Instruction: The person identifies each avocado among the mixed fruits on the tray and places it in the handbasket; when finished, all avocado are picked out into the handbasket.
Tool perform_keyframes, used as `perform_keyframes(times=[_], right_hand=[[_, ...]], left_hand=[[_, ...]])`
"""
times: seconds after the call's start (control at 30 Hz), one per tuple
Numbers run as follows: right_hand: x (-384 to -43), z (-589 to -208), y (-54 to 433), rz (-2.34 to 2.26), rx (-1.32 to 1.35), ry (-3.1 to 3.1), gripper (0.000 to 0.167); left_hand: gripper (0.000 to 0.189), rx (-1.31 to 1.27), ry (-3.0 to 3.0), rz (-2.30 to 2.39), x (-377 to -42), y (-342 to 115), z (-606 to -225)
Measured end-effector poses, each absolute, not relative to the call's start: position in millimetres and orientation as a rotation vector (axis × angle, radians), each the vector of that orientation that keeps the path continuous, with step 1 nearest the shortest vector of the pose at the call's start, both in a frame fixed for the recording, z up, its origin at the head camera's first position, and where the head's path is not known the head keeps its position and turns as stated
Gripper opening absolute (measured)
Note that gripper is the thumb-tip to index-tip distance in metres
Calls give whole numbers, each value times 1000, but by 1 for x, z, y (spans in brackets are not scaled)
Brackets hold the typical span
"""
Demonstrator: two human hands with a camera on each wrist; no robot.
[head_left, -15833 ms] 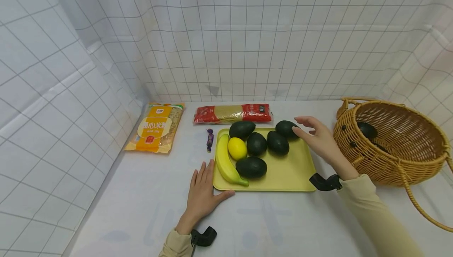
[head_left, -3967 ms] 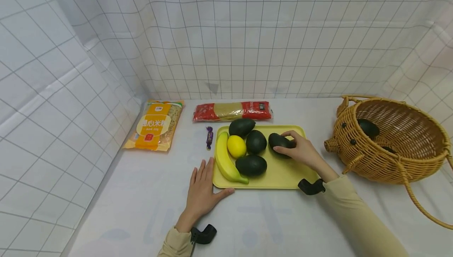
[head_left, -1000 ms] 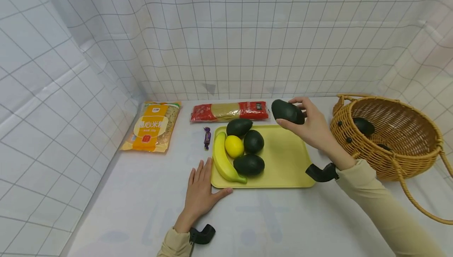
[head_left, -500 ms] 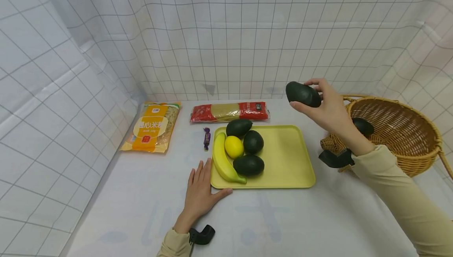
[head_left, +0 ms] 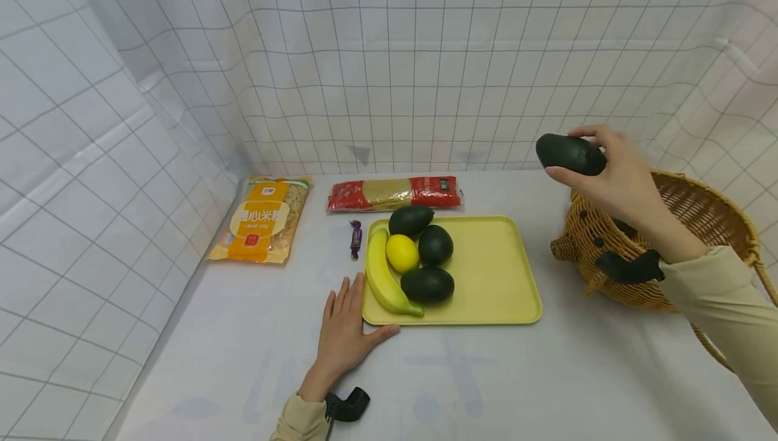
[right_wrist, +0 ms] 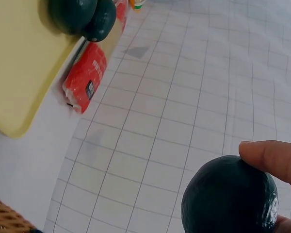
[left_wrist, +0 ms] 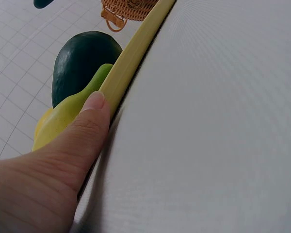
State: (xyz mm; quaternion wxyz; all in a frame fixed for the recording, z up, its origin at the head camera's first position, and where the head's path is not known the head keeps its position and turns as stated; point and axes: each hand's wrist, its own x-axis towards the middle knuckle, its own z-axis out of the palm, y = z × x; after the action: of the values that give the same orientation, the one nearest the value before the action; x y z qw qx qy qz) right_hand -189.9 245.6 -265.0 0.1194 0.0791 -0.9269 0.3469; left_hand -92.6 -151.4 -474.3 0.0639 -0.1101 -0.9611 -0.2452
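Note:
My right hand (head_left: 626, 181) holds a dark green avocado (head_left: 568, 153) in the air, left of and above the wicker basket (head_left: 598, 252). In the right wrist view the avocado (right_wrist: 228, 196) sits between thumb and fingers. My left hand (head_left: 345, 333) lies with straight fingers at the front left corner of the yellow tray (head_left: 492, 272), its thumb (left_wrist: 82, 131) along the rim. The tray bears a banana (head_left: 383, 279), a lemon (head_left: 402, 253) and three avocados (head_left: 428, 284). One dark avocado (head_left: 623, 227) shows partly inside the basket, mostly hidden by my right forearm.
Behind the tray lies a red noodle packet (head_left: 395, 194). A purple wrapped candy (head_left: 355, 240) is left of the tray, and an orange food bag (head_left: 261, 219) farther left. White gridded cloth (head_left: 425, 76) rises behind the table. The basket's handle hangs at the right.
Earlier the right hand took an avocado from the tray's right side and lifted it. In the last second it has carried it right toward the basket. The left hand has stayed put.

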Motion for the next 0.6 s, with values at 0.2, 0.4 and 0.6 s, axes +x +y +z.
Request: perform_keyframes(times=[0.2, 0.4, 0.6], right_hand=[[-188, -262, 273, 1009, 148, -2741, 70], [-188, -260, 297, 1032, 81, -2751, 70], [-189, -261, 318, 1024, 13, -2766, 72]], left_hand=[[111, -330, -2896, -737, -92, -152, -474], [111, -326, -2909, -738, -93, -152, -475], [111, -318, -2920, -739, -93, -151, -475]])
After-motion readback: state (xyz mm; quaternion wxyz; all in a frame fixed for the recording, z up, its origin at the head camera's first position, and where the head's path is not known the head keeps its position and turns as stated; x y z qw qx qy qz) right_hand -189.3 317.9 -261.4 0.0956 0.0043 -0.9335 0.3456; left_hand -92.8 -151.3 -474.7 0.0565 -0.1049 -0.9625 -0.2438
